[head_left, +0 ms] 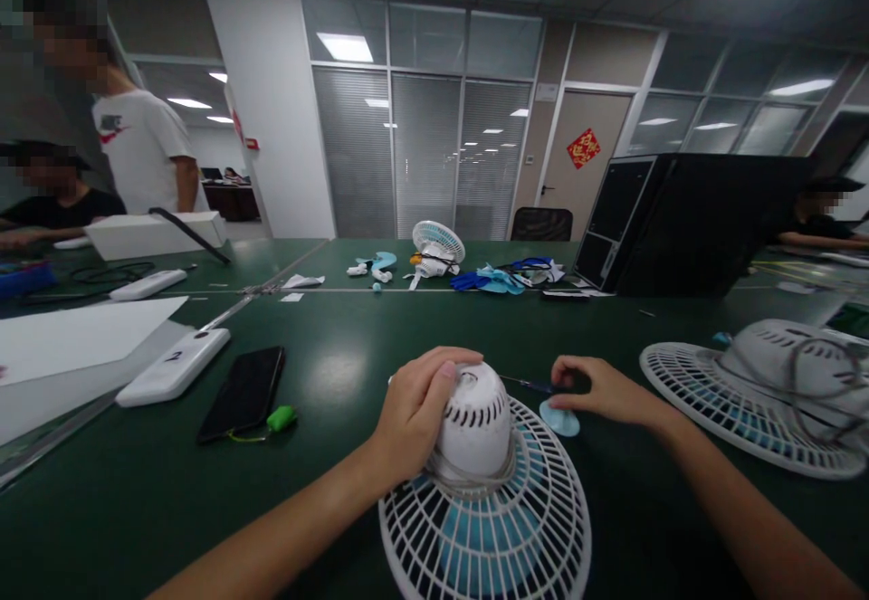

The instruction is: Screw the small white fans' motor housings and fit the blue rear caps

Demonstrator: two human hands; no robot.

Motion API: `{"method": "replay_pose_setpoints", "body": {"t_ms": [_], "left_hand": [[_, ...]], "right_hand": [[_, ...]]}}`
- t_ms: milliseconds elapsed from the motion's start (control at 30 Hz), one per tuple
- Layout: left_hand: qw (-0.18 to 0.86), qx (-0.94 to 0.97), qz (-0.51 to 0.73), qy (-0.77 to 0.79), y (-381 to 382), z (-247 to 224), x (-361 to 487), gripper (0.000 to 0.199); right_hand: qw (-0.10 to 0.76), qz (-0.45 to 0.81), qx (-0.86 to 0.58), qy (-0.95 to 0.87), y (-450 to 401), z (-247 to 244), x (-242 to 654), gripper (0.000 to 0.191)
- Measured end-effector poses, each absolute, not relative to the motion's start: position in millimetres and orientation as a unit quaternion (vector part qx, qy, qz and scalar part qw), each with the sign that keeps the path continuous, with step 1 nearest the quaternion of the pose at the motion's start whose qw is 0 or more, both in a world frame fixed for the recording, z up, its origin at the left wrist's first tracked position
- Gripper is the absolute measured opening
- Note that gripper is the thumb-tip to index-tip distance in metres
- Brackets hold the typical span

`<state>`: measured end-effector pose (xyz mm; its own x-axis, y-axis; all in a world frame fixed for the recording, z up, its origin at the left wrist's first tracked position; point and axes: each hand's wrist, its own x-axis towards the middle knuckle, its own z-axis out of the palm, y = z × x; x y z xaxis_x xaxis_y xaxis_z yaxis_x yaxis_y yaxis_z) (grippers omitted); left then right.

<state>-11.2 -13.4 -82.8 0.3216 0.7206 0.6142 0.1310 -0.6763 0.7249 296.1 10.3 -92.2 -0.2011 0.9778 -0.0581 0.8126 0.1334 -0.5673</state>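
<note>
A white fan head (pixel 475 419) lies face down before me, its cage on the table and its motor housing pointing up. Blue blades show through the grille, and a grey cord is wound around the housing's base. My left hand (pixel 421 410) is wrapped over the left side and top of the housing. To the right of it, my right hand (pixel 597 387) has thumb and fingers curled around the handle end of a thin screwdriver (pixel 536 386), whose shaft points left toward the housing. Under that hand lies a small light-blue round piece (pixel 560 418).
A second fan (pixel 780 392) lies at right, in front of a large black case (pixel 692 224). Farther back are another small fan (pixel 438 247) and blue gloves (pixel 495 279). At left are a phone (pixel 244 392) and a white power strip (pixel 175 366). Other people are around.
</note>
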Motion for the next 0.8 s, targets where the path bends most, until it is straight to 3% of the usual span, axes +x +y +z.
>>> {"method": "replay_pose_setpoints", "body": {"t_ms": [133, 267, 400, 500, 633, 800], "left_hand": [[0.287, 0.768, 0.489, 0.297, -14.4, -81.3, -13.0, 0.037], [0.288, 0.794, 0.454, 0.283, -15.2, -81.1, -16.0, 0.04], [0.273, 0.809, 0.431, 0.291, -16.2, -79.6, -16.5, 0.068], [0.276, 0.813, 0.417, 0.298, -17.1, -78.1, -15.7, 0.091], [0.287, 0.811, 0.416, 0.295, -16.1, -79.5, -15.4, 0.105], [0.294, 0.807, 0.43, 0.279, -13.3, -83.2, -14.9, 0.112]], "right_hand": [[0.103, 0.276, -0.626, -0.722, -1.6, -94.8, 300.4, 0.059], [0.103, 0.293, -0.613, -0.727, -1.0, -101.4, 296.7, 0.051], [0.145, 0.324, -0.59, -0.725, 0.8, -95.2, 301.5, 0.05], [0.218, 0.335, -0.563, -0.723, -0.2, -80.8, 300.0, 0.059], [0.325, 0.332, -0.452, -0.762, -7.9, -48.1, 267.2, 0.059], [0.253, 0.242, -0.349, -0.869, -16.8, -2.2, 205.5, 0.055]]}}
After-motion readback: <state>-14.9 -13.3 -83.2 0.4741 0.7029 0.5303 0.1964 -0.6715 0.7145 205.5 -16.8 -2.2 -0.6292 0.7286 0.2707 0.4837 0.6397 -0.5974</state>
